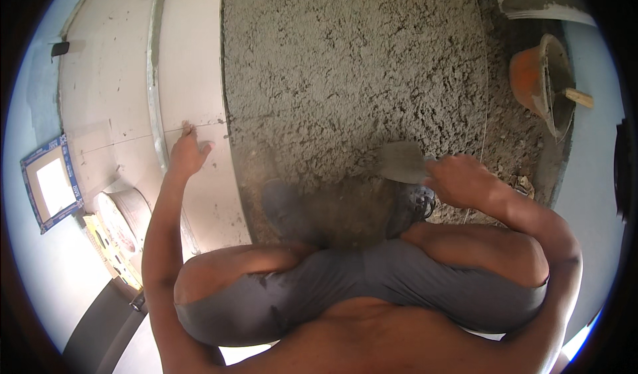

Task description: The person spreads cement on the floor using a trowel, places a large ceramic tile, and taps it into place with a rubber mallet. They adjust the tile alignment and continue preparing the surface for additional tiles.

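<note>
My right hand (463,180) is wrapped round the handle of a trowel (401,161), its flat grey blade pointing left over the wet mortar bed (359,62). The blade hovers over or touches the mortar; I cannot tell which. On the pale floor tiles (193,62) to the left, my left hand (191,155) rests with its thumb spread and its fingers stretched away from me, near a joint between tiles. It holds nothing. Rough grey mortar reaches up to the tiles' edge. Between my squatting legs the ground is darker and partly blurred.
An orange bucket (530,75) lies tilted at the right, a wooden handle (579,97) sticking out. A thin string (486,75) runs along the mortar's right side. At left a long metal straightedge (154,88) lies on the tiles, beyond a pale round container (126,214) and a blue-edged frame (52,183).
</note>
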{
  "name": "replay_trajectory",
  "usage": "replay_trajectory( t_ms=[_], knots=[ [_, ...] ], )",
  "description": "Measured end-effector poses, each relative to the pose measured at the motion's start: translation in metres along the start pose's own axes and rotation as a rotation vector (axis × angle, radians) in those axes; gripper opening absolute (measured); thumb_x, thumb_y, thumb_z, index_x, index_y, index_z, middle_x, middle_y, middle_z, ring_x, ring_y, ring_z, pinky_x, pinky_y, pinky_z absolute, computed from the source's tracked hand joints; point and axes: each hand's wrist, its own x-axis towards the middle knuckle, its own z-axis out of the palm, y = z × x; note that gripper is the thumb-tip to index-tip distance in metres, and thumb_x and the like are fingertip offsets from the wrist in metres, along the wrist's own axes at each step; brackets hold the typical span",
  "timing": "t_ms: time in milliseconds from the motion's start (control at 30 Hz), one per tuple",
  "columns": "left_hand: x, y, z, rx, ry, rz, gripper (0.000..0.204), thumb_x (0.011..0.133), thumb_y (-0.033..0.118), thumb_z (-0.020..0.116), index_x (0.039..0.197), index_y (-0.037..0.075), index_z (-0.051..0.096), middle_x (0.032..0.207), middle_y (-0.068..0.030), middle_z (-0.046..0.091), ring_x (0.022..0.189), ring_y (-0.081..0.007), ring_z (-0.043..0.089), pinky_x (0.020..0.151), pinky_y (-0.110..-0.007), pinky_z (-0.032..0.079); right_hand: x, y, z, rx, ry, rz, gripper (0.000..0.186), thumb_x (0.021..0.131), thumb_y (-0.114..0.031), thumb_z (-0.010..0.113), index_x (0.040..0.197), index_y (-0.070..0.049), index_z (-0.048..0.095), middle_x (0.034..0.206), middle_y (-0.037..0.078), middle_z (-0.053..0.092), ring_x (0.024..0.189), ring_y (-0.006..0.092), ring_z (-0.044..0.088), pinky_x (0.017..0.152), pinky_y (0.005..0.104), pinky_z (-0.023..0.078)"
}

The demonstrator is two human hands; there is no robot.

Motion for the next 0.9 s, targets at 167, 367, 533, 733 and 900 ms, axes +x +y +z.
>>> replay_trajectory(
  t_ms=[167,367,533,733,900],
  knots=[
    [0.004,0.012,-0.010,0.114,-0.153,0.051,0.100,0.081,0.047,0.073,0.142,-0.019,0.028,0.150,-0.0364,0.027,0.144,-0.0361,0.030,0.111,-0.040,0.038,0.048,-0.022,0.017,0.105,-0.039,-0.042,0.035,0.097,-0.033,0.054,0.106,0.000,0.061,0.090,0.024,0.068,0.093,0.0416,0.066,0.082,0.0496,0.053],
    [0.004,0.016,-0.013,0.122,-0.197,-0.026,0.102,0.081,0.047,0.074,0.141,-0.020,0.027,0.154,-0.0362,0.018,0.145,-0.0378,0.027,0.113,-0.039,0.035,0.055,-0.006,0.015,0.177,0.042,-0.231,0.039,0.096,-0.037,0.056,0.105,0.000,0.063,0.090,0.023,0.068,0.094,0.0408,0.066,0.083,0.0505,0.052],
    [0.010,0.009,0.000,0.077,-0.208,-0.013,0.104,0.080,0.046,0.076,0.141,-0.021,0.026,0.154,-0.0374,0.015,0.143,-0.0410,0.029,0.113,-0.037,0.034,0.043,0.026,-0.022,0.323,0.067,-0.286,0.051,0.094,-0.041,0.059,0.122,0.002,0.061,0.099,0.025,0.069,0.098,0.0397,0.066,0.088,0.0458,0.052],
    [0.006,0.010,0.005,0.099,-0.195,-0.028,0.111,0.078,0.050,0.076,0.143,-0.020,0.021,0.154,-0.0385,0.009,0.139,-0.0429,0.036,0.109,-0.039,0.040,0.064,0.081,-0.116,0.373,0.182,-0.173,0.045,0.092,-0.037,0.058,0.118,-0.001,0.065,0.101,0.020,0.070,0.098,0.0340,0.066,0.090,0.0446,0.052],
    [0.001,0.008,0.003,0.121,-0.199,-0.070,0.117,0.076,0.056,0.076,0.144,-0.020,0.018,0.156,-0.0372,0.007,0.139,-0.0421,0.036,0.107,-0.038,0.041,0.089,0.126,-0.235,0.355,0.503,-0.051,0.038,0.089,-0.030,0.056,0.112,-0.001,0.066,0.101,0.020,0.069,0.083,0.0313,0.068,0.081,0.0468,0.055]
  ],
)
